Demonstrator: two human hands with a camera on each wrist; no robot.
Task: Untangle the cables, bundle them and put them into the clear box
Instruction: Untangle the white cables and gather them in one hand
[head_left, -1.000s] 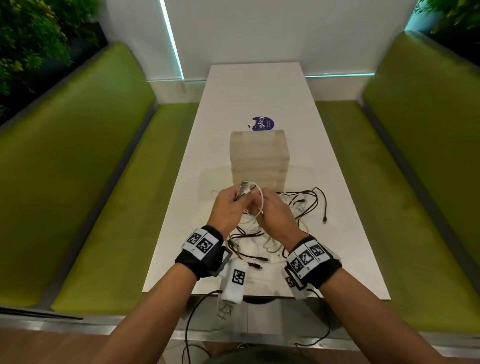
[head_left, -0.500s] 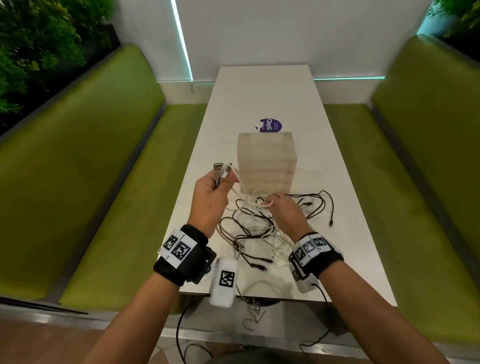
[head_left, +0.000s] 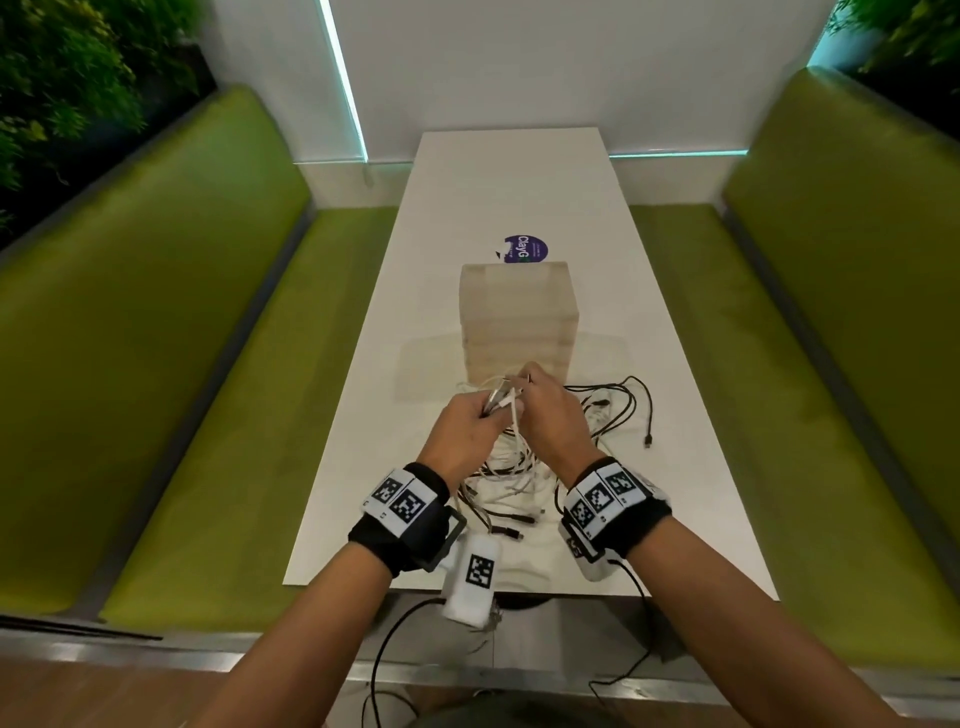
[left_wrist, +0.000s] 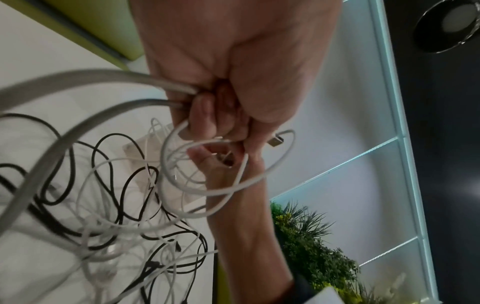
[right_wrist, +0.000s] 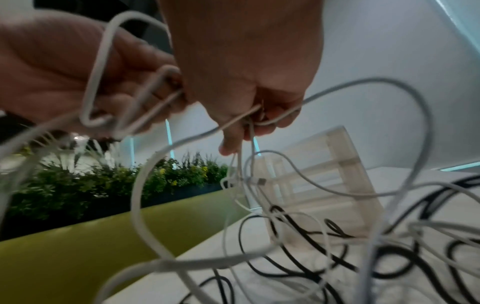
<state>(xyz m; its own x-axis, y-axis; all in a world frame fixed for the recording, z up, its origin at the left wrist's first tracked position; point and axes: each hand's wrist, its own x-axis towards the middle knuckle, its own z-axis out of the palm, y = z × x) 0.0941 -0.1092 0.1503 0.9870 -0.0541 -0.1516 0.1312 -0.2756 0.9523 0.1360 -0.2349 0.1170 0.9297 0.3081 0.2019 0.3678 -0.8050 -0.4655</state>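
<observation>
White table (head_left: 498, 197) runs away between two green benches (head_left: 156, 364), clear box (head_left: 519, 322) standing mid-table, far of the hands, nothing in it that I can make out. Purple sticker (head_left: 525, 248) just beyond the box.

Cable pile (head_left: 519, 467) on the near half of the table: black cables (head_left: 623, 405) loop out to the right, white ones mixed in under and between the wrists. Still one tangle, no bundle made.

Change: half a second ago the left hand was lifted off to the left with the plug end, right hand low on the pile. Now both are back together just near of the box, raised over the pile. Left hand (head_left: 467, 431) fingers curled round a white cable (left_wrist: 215, 185), gripping several passes of it plus the USB plug (left_wrist: 276, 141). Right hand (head_left: 550, 415) pinches a strand of the same white cable between thumb and fingers, touching the left hand.

Read: looks like a coil being wound, one loop per pull-and-return. Hanging white strands still run down through the black loops, so snagging is likely. Bundling stage for the first cable; boxing not started.
</observation>
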